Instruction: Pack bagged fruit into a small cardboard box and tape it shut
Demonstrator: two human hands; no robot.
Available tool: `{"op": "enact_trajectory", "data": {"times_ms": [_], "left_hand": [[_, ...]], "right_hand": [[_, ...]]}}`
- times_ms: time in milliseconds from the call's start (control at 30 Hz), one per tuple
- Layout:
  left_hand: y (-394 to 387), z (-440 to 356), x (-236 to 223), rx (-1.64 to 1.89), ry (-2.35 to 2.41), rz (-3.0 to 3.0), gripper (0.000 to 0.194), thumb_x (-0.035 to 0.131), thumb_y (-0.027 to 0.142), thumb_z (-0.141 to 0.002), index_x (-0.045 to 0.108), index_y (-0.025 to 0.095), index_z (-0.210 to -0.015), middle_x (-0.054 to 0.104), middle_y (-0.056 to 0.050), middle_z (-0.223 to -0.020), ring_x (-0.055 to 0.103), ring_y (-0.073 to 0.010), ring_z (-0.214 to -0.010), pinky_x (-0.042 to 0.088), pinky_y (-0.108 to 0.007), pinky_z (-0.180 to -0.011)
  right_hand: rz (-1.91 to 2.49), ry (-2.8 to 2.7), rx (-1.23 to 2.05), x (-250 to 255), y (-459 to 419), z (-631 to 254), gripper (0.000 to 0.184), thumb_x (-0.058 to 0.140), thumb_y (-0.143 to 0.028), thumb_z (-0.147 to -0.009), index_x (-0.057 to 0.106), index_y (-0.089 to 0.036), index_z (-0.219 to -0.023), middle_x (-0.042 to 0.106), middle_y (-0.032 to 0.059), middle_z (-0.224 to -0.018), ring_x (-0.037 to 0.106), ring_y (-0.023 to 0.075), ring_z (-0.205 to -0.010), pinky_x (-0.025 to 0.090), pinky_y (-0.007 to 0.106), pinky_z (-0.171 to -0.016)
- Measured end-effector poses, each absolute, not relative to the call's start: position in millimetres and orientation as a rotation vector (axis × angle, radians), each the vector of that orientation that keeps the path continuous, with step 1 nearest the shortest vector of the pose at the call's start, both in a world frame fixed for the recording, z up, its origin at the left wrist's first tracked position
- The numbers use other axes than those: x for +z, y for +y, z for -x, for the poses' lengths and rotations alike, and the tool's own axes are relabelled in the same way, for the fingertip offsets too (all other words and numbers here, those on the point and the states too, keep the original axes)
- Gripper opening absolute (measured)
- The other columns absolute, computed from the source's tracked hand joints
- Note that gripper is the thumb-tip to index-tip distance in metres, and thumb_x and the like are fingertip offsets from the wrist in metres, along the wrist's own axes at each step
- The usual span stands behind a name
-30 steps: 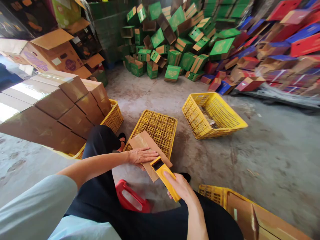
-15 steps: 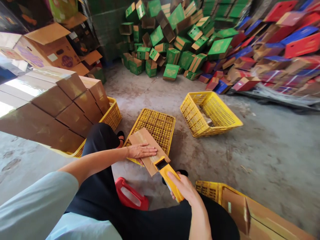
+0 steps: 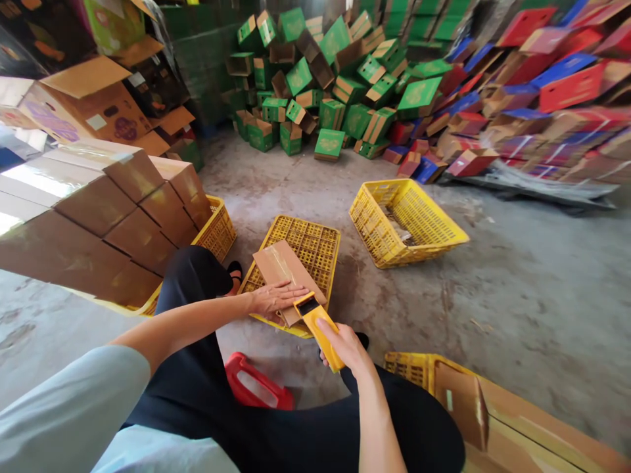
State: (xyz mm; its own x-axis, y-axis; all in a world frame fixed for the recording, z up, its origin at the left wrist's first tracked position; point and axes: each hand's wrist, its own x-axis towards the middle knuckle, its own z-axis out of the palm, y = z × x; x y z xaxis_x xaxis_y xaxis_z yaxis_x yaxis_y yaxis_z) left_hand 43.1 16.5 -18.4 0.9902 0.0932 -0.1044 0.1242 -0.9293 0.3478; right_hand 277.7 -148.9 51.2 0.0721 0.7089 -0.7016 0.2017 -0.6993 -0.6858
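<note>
Your left hand (image 3: 277, 299) lies flat on the slim brown cardboard box (image 3: 287, 264) atop the yellow plastic crate (image 3: 315, 244); your right hand (image 3: 348, 349) grips the yellow handheld tool (image 3: 321, 334). The box looks light, stiff, best held by its long edges; the left yellow lattice basket (image 3: 221, 235) holds brown cartons (image 3: 140, 235)

A taped brown box (image 3: 287, 265) lies slantwise, yellow tool (image 3: 323, 334) at its end.
</note>
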Motion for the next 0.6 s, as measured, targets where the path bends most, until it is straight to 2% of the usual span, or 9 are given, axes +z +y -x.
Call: {"op": "enact_trajectory", "data": {"times_ms": [233, 433, 600], "left_hand": [[19.7, -41.9, -15.6, -0.109, 0.173, -2.732, 0.096, 0.056, 0.057, -0.095, 0.006, 0.018, -0.167, 0.017, -0.012, -0.172, 0.017, -0.0278, -0.159, 0.004, -0.047, -0.130], [19.2, -42.3, -17.7, -0.072, 0.159, -2.748, 0.094, 0.054, 0.058, -0.097, 0.007, 0.018, -0.167, 0.016, -0.011, -0.172, 0.016, -0.0267, -0.160, 0.002, -0.046, -0.129], [9.3, -45.3, -17.5, -0.053, 0.213, -2.792, 0.099, 0.057, 0.061, -0.093, 0.008, 0.017, -0.167, 0.014, -0.014, -0.172, 0.014, -0.0311, -0.160, 0.003, -0.049, -0.129]], "right_hand": [[1.934, -0.902, 1.721, 50.7, -149.5, -281.3, 0.045, 0.053, -0.062, -0.097, 0.061, -0.017, -0.095, 0.070, 0.0035, -0.058, 0.068, 0.0191, -0.049, 0.054, 0.025, -0.046], [1.941, -0.894, 1.646, 47.6, -167.0, -285.1, 0.046, 0.055, -0.065, -0.094, 0.060, -0.019, -0.092, 0.066, 0.0008, -0.056, 0.069, 0.0193, -0.050, 0.054, 0.025, -0.047], [1.996, -0.919, 1.614, 44.3, -167.0, -284.1, 0.049, 0.057, -0.068, -0.092, 0.060, -0.019, -0.088, 0.066, 0.0015, -0.054, 0.067, 0.0187, -0.046, 0.052, 0.025, -0.044]]}}
